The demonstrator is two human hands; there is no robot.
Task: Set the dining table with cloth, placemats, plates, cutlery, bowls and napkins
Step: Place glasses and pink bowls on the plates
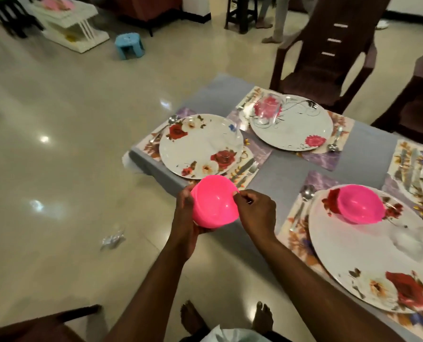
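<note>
the left hand (184, 218) is cupping a pink bowl (214, 202) just off the desk (279, 178) edge, while the right hand (256, 212) is pinching its rim. it looks light, stiff plastic, slightly slick, so holding rim and base seems safest.

Both hands are on a pink plastic bowl (214, 202) off the table's corner: left hand (187, 219) cups it underneath, right hand (256, 213) pinches the rim. Another pink bowl (360, 202) sits on the nearest floral plate (368, 262), with a spoon (304, 203) beside it.
</note>
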